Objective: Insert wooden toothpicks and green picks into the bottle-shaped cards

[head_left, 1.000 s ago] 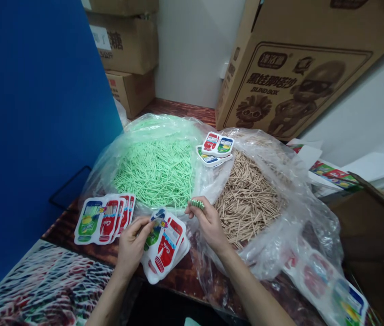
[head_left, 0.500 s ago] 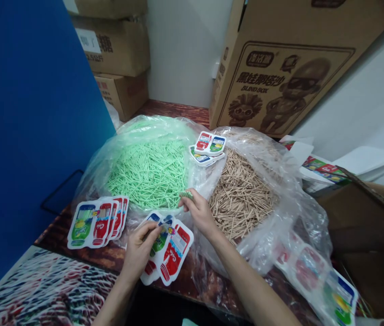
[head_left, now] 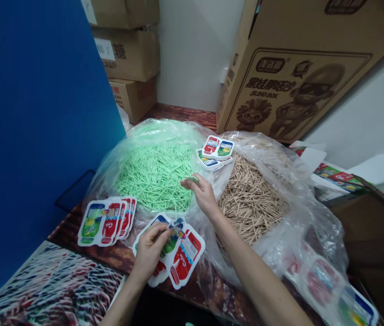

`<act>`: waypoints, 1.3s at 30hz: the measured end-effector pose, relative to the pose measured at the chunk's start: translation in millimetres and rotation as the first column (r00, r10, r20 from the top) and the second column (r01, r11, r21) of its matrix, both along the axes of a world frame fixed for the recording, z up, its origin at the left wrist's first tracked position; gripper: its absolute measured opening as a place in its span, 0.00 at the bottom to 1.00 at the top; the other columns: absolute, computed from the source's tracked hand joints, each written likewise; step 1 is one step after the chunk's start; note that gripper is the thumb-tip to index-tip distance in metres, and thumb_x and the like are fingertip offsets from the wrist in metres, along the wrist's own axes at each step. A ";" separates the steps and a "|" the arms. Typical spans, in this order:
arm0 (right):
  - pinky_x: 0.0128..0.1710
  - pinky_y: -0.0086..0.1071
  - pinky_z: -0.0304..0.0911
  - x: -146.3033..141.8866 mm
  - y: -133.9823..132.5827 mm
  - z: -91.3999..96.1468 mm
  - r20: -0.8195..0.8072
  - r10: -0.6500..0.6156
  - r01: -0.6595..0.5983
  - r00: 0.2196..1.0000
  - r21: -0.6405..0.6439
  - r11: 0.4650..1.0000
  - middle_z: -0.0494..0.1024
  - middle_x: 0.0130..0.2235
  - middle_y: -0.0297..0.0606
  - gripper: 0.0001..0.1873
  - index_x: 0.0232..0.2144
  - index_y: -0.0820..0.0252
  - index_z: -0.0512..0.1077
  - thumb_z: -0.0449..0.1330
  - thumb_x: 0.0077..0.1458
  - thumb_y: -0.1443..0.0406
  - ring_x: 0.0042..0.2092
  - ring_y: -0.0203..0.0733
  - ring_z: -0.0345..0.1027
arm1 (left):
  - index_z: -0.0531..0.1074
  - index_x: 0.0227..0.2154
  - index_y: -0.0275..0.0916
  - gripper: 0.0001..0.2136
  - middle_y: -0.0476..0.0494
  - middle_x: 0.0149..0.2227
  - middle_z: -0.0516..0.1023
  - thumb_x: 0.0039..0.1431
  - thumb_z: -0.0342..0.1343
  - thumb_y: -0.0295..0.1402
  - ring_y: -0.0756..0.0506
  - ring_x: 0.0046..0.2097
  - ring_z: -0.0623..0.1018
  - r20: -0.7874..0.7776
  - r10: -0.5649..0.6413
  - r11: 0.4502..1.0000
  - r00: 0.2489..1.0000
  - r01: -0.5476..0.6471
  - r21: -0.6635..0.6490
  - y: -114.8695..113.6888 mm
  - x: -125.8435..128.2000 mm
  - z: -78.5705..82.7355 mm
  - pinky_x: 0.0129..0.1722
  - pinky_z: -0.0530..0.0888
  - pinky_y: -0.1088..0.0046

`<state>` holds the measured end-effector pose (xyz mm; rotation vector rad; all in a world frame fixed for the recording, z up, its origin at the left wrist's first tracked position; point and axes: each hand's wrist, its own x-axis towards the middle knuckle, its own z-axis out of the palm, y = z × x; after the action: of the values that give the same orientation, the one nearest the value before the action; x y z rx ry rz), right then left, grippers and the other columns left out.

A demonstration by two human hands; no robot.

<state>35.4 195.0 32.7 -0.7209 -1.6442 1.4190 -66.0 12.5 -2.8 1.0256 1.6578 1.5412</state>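
My left hand (head_left: 149,249) is closed on printed cola-and-lemon-soda packets (head_left: 187,259), pinching their upper part near the table's front edge. They are fanned out, one partly behind the other. My right hand (head_left: 204,194) holds a small bunch of green sticks (head_left: 193,179) in its bent fingers, above the near right edge of a heap of green sticks (head_left: 156,174) in a clear plastic bag. Beside it, to the right, a second bag holds a heap of light brown sticks (head_left: 254,201). My right forearm crosses in front of that bag.
A fanned row of similar packets (head_left: 106,222) lies at left on the dark wooden table (head_left: 98,256). More packets (head_left: 217,150) rest between the bags. Behind stands a large cardboard box (head_left: 280,90); stacked cartons (head_left: 127,54) and a blue panel (head_left: 42,113) are at left.
My right hand has moved slightly up and away from the packets, its fingers straighter, with the green sticks still held. The left hand keeps its pinch; the packets are spread wider. The view has shifted.
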 end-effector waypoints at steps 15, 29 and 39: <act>0.54 0.46 0.65 51.8 -58.1 17.8 -0.393 -0.088 -0.183 0.916 -0.601 0.778 0.81 0.40 0.36 0.10 0.33 0.55 0.70 0.65 0.52 0.58 0.44 0.44 0.76 | 0.77 0.28 0.38 0.07 0.47 0.31 0.77 0.54 0.59 0.36 0.47 0.34 0.75 0.127 -0.138 0.990 0.982 0.141 -0.016 3.2 23.2 1.6 0.35 0.70 0.76; 0.40 0.40 0.72 58.8 -80.6 13.6 -0.314 -0.042 -0.207 0.948 -0.716 0.666 0.81 0.35 0.40 0.10 0.32 0.59 0.71 0.64 0.52 0.59 0.40 0.46 0.76 | 0.77 0.29 0.38 0.09 0.50 0.28 0.77 0.48 0.65 0.37 0.50 0.30 0.74 0.567 -0.090 0.984 0.819 0.161 -0.077 3.6 39.9 -16.0 0.33 0.70 0.75; 0.53 0.39 0.62 97.9 -95.2 34.0 0.183 0.210 -0.152 0.960 -0.289 0.945 0.72 0.54 0.39 0.21 0.52 0.50 0.69 0.61 0.56 0.61 0.56 0.45 0.64 | 0.78 0.30 0.37 0.09 0.45 0.33 0.77 0.49 0.63 0.37 0.46 0.36 0.75 0.375 -0.085 0.996 0.923 0.093 -0.004 10.9 39.8 -11.6 0.37 0.72 0.72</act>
<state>133.3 99.8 66.7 -0.9216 -1.7316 1.7774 -26.2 23.4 -14.5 0.7269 1.3407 1.5426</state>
